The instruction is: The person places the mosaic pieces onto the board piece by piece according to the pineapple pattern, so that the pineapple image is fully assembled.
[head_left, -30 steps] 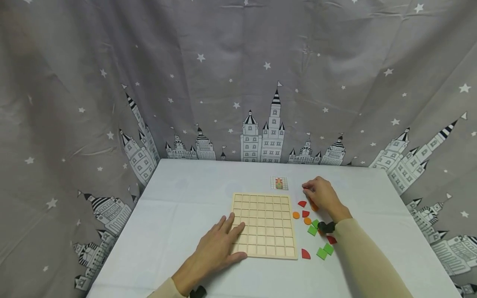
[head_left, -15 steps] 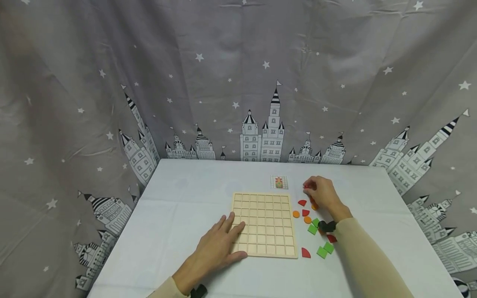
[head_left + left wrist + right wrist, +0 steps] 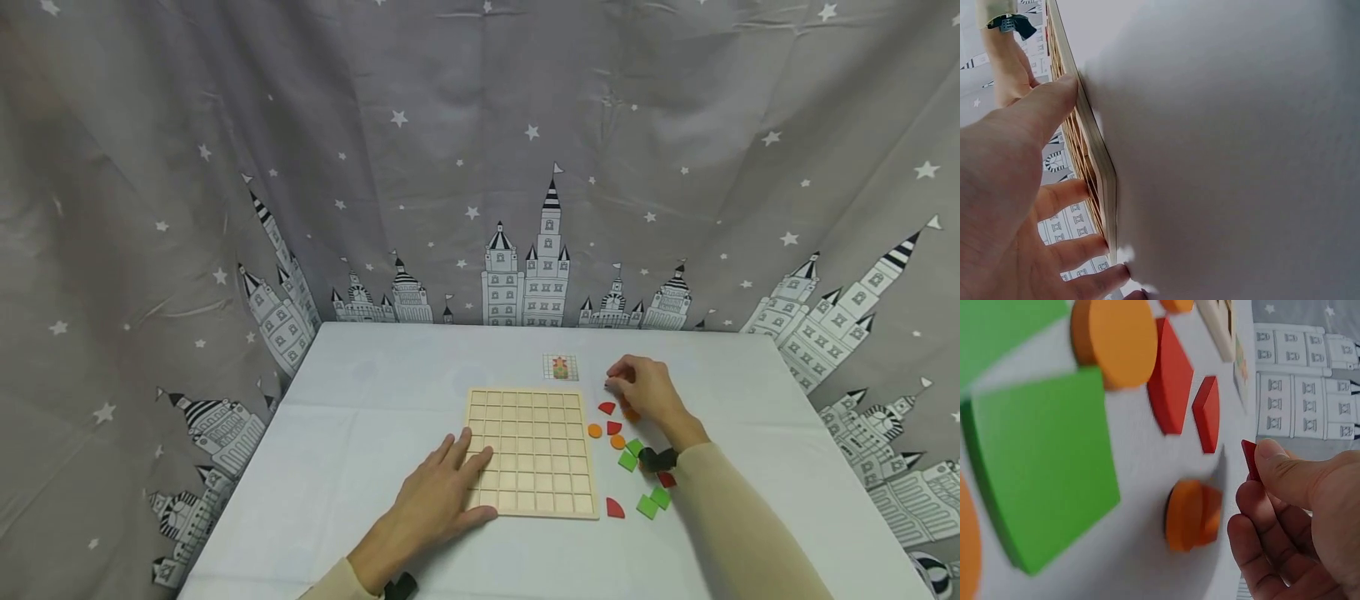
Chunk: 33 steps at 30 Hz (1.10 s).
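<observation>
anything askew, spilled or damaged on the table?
Nothing stands out. The wooden grid board lies flat and square, with the left hand resting on its near corner. Loose red, orange and green pieces sit scattered beside it. The right hand pinches a red piece. No damage visible.

We see a small red piece (image 3: 1249, 460), flat w/ a thin dark edge, pinched btwn thumb and fingers of the right hand (image 3: 647, 392), lifted off the table, just right of the wooden grid board (image 3: 531, 450). Board lies flat, all cells bare; left hand (image 3: 438, 500) rests flat on its near-left corner.
</observation>
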Motion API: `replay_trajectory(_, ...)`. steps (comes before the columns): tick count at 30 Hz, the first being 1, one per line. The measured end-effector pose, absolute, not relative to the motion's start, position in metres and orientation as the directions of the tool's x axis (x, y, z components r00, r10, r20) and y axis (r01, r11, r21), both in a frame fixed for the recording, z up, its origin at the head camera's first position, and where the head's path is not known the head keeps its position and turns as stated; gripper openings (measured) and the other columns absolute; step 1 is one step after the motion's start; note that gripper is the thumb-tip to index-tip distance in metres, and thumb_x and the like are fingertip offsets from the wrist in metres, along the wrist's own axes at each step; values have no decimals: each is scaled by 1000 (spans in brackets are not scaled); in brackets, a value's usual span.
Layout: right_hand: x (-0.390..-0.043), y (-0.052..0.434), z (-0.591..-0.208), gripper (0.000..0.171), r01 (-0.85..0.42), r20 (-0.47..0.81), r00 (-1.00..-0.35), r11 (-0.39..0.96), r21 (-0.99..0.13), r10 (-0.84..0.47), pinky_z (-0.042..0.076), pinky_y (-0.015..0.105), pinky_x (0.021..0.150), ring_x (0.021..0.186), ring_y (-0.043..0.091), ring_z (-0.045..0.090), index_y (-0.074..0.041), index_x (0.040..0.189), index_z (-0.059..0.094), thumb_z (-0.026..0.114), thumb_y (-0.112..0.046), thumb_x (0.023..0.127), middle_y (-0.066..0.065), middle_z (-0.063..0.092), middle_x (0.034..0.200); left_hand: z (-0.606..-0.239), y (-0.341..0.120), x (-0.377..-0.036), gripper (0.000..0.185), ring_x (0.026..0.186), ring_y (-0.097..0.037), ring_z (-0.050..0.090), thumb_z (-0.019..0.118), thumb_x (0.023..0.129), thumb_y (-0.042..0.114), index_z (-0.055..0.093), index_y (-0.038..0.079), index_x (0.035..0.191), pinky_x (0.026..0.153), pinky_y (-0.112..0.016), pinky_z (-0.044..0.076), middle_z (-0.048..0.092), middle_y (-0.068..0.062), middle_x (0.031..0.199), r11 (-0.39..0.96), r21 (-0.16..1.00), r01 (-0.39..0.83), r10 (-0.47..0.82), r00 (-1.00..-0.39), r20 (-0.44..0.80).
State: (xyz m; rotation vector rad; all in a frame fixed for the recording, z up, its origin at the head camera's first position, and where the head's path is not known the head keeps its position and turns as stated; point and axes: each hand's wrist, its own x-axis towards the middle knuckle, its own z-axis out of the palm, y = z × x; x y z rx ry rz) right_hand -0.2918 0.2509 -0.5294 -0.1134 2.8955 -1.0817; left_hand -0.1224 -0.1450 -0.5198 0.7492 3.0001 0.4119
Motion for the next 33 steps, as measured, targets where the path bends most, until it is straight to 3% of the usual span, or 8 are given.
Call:
replay_trajectory(5, -284, 240, -524, 15, -63, -12, -995, 752, -657, -94, 59, 30, 80, 97, 27, 69, -7, 123, 82, 82, -16, 111, 15, 83, 114, -519, -146, -122, 87, 157, -60, 59, 87, 99, 64, 63, 15, 167, 121, -67, 60, 52, -32, 177, 850, 249, 465, 470, -882, 43)
replay_trajectory(12, -277, 222, -518, 11, -118, 22, -990, 739, -664, -138, 60, 29, 83, 91, 21, 72, -8, 119, 83, 83, -16, 110, 10, 86, 109, -520, -147, -121, 86, 158, -60, 58, 84, 102, 64, 61, 14, 169, 119, -69, 60, 51, -32, 178, 847, 244, 473, 479, -877, 38)
replay_trajectory(15, -276, 214, -515, 11, -154, 46, -985, 721, -676, -167, 63, 31, 82, 90, 19, 74, -8, 117, 83, 83, -15, 109, 9, 86, 106, -522, -147, -122, 86, 158, -60, 58, 84, 102, 62, 61, 14, 169, 120, -69, 59, 51, -32, 178, 846, 248, 472, 477, -878, 43)
replay_trajectory(21, -273, 195, -515, 9, -219, 77, -971, 704, -675, -228, 66, 40, 92, 93, 18, 76, -9, 114, 84, 84, -16, 109, 6, 86, 106, -524, -147, -122, 87, 159, -61, 56, 85, 102, 61, 59, 13, 169, 121, -69, 59, 50, -31, 179, 846, 260, 465, 472, -881, 39)
replay_trajectory(33, -270, 160, -514, 7, -272, 61, -946, 678, -683, -318, 66, 35, 86, 91, 12, 78, -10, 115, 85, 82, -14, 110, 3, 87, 104, -523, -147, -123, 87, 160, -60, 56, 85, 102, 62, 60, 13, 169, 122, -69, 58, 50, -31, 178, 846, 261, 464, 471, -881, 41)
